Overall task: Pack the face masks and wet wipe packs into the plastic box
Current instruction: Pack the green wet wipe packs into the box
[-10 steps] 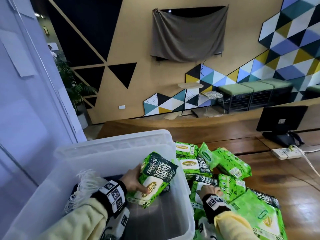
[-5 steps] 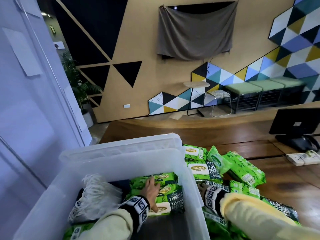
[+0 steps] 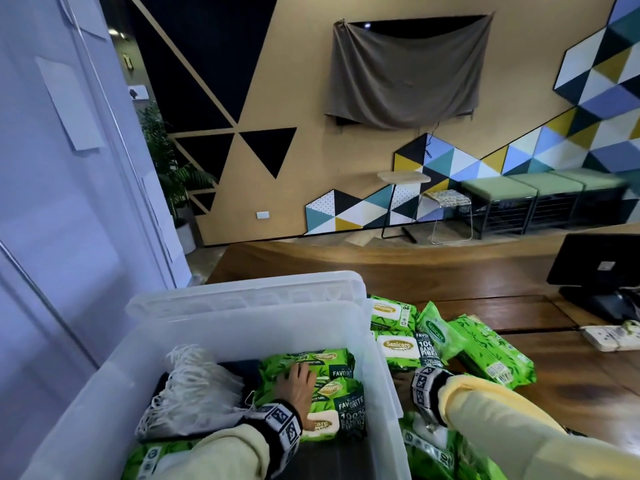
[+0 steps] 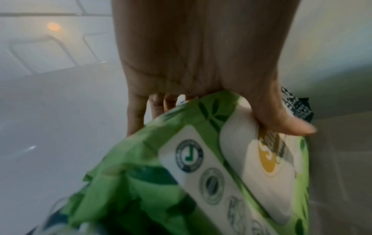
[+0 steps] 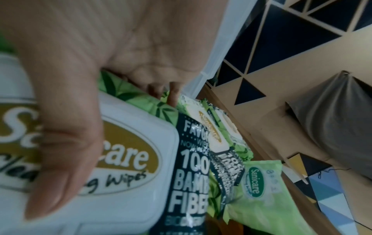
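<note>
— So, where is everything relative to the plastic box (image 3: 242,341)?

— Inside it, the left hand (image 3: 297,384) lies on a wet wipe pack (image 3: 341,405) near the right wall; the wrist view shows its thumb (image 4: 286,122) and fingers curled round that pack's edge. A second pack (image 3: 311,358) lies just behind it, toward the far wall. To the left of those, still inside, sits a bundle of face masks (image 3: 194,386) with white ear loops, and another green pack (image 3: 152,455) shows at the near left corner.

— And outside the box?

— Just beside its right wall, a pile of wet wipe packs (image 3: 450,344) lies on the wooden table (image 3: 485,282). The right hand (image 5: 66,76) is down in that pile, close against the wall, thumb (image 5: 60,167) across a pack's white lid (image 5: 128,159), fingers wrapped over its far edge.

— What crowds the area?

— The box lid (image 3: 249,292) leans behind the far wall. Farther right of the box stand a monitor (image 3: 602,261) and a power strip (image 3: 613,336).
</note>
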A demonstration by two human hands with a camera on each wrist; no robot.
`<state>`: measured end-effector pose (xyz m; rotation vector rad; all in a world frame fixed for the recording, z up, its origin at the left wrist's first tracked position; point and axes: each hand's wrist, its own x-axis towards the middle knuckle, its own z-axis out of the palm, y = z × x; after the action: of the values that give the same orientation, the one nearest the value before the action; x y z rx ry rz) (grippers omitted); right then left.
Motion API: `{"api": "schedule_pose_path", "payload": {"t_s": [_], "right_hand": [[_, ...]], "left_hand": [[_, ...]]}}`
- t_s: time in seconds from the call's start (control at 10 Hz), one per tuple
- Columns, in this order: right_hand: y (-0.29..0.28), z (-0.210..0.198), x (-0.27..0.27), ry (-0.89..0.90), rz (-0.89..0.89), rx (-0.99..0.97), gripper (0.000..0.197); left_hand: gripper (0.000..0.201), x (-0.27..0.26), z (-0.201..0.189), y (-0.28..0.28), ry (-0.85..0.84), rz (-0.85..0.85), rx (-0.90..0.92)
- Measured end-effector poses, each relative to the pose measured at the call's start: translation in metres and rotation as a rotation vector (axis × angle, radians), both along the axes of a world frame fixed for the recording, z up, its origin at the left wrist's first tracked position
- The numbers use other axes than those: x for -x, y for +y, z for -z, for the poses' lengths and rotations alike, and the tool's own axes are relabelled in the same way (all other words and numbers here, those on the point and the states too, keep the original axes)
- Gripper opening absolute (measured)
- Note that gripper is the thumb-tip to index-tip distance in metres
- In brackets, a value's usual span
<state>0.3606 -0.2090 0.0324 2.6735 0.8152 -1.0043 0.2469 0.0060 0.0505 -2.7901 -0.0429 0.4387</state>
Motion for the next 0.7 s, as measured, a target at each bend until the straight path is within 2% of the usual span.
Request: {"api": "schedule_pose_path", "payload": {"t_s": [0.1, 0.2, 0.3, 0.4, 0.5, 0.6, 0.7], "right_hand": [[-0.015, -0.059, 0.033, -0.265, -0.506, 0.086, 0.109], [-0.027, -0.063, 0.030, -0.287, -0.627, 0.120, 0.076], [-0.049, -0.081, 0.018, -0.337, -0.512, 0.117, 0.087], [-0.066, -0.106, 0.015, -0.473, -0.528, 0.046, 0.079], [-0.085, -0.163, 0.031, -0.655, -0.471, 0.015, 0.079], [-0.092, -0.210, 0.046, -0.710, -0.414, -0.060, 0.088], [-0.087, -0.258, 0.070, -0.902, -0.562, -0.364, 0.094]], "left_hand": [[0.103, -0.001, -0.007, 0.005, 0.136, -0.020, 0.078], [0.109, 0.000, -0.021, 0.010, 0.222, -0.034, 0.148], [0.116, 0.004, -0.068, 0.021, 0.219, -0.043, 0.300], [0.135, 0.010, -0.114, 0.024, 0.111, 0.000, 0.499], [0.114, 0.020, -0.176, 0.015, -0.079, 0.093, 0.747], [0.080, 0.023, -0.211, -0.004, -0.180, 0.203, 0.817], [0.077, 0.033, -0.253, -0.043, -0.183, 0.347, 0.861]]}}
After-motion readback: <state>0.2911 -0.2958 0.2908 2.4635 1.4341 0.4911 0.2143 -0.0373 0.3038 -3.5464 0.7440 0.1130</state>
